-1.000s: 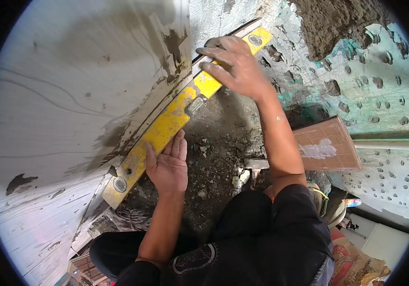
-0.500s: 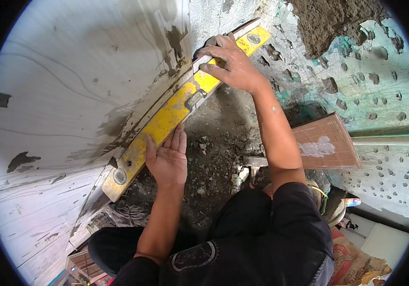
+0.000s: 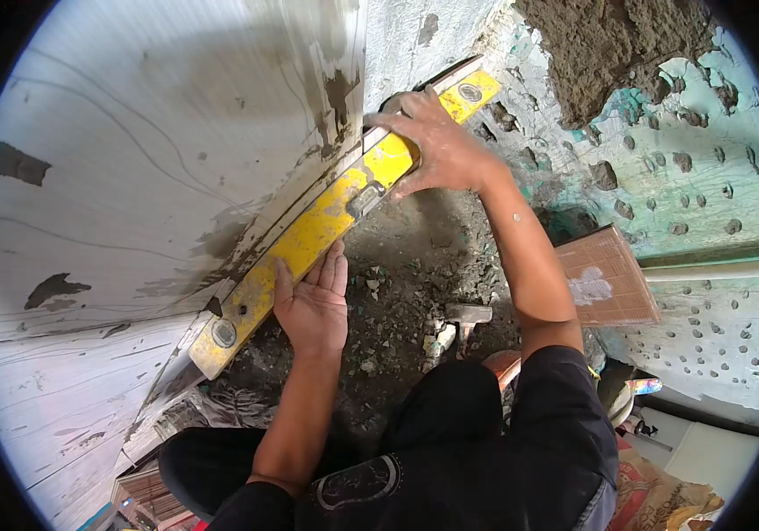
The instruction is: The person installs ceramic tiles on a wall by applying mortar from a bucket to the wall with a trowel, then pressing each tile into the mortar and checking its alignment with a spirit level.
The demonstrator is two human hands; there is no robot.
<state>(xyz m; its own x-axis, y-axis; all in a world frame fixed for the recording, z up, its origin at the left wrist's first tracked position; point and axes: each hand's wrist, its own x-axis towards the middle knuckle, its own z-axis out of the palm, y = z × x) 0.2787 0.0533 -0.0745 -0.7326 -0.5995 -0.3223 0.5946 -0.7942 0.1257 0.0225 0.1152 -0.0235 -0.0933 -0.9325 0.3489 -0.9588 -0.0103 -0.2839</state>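
Note:
A yellow spirit level [image 3: 313,230], smeared with mortar, slants along the bottom edge of the white-veined tile wall [image 3: 132,195]. My left hand [image 3: 313,310] supports it from below, palm up, with the thumb on its face and the fingers under its near edge. Closer to the far end, my right hand [image 3: 441,146] grips the level, fingers over the wall-side edge and thumb at the near edge. A narrow strip of tile [image 3: 450,71] shows behind the level's far end. Part of the level's edge is hidden under my right fingers.
A hammer [image 3: 468,315] lies on the rubble-strewn floor [image 3: 397,274]. To the right, a brown tile with a white patch [image 3: 609,274] leans near the chipped green wall [image 3: 663,177]. A paper sack [image 3: 663,487] sits at lower right.
My right hand has shifted its hold, its thumb moving from the level's face to the near edge. The view has shifted slightly, and more of the hammer shows.

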